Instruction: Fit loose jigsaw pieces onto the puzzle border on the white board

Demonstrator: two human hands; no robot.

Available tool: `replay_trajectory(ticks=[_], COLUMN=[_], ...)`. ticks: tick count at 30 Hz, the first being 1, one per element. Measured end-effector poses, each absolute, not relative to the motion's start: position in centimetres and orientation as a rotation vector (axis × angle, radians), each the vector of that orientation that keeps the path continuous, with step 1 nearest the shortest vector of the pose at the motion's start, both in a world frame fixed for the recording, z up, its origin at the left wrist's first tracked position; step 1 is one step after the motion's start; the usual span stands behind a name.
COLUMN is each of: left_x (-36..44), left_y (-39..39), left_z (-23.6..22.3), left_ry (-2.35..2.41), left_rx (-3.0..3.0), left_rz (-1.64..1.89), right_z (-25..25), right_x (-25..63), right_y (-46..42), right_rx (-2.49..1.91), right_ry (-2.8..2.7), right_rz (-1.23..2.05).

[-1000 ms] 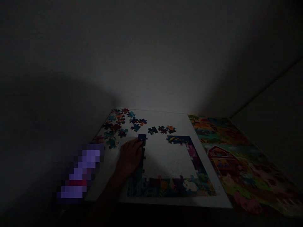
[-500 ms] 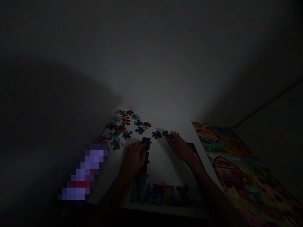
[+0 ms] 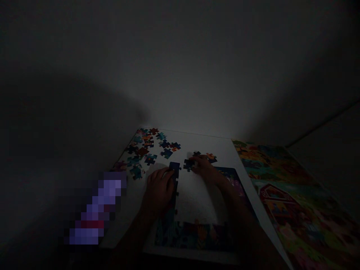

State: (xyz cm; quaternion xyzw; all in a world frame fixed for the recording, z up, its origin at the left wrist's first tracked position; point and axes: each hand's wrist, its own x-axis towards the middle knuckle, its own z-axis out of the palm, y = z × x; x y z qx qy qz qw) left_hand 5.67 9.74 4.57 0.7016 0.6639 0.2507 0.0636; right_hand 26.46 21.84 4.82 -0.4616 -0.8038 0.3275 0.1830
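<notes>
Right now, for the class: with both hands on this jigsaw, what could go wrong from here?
The left hand rests on the dark assembled border strip, and pressing could shift it out of line. The right hand, on a loose dark jigsaw piece, might nudge neighbouring pieces. Dim light could make dark pieces hard to match.

A white board (image 3: 209,144) carries loose jigsaw pieces (image 3: 143,146) and a part-built border (image 3: 194,236). A barn picture (image 3: 298,210) lies beside it.
</notes>
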Motion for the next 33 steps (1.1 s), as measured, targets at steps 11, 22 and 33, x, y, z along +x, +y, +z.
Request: replay_trajectory(ticks=[11,22,33], left_x=[5.6,5.6,5.5], left_y=[9.8,9.8,9.8], left_z=[4.5,4.5,4.6], left_ry=[2.014,1.997,1.985], left_rx=[2.129,2.118,2.12], left_rz=[0.752,0.755,0.754], right_z=[4.6,3.7,3.8], right_x=[26.5,24.6,24.0], right_y=[21.6,20.7,20.6], right_rx=[-1.058,-1.092,-1.127], right_ry=[-2.217,-2.334,-2.256], right_rz=[1.038,0.659,0.738])
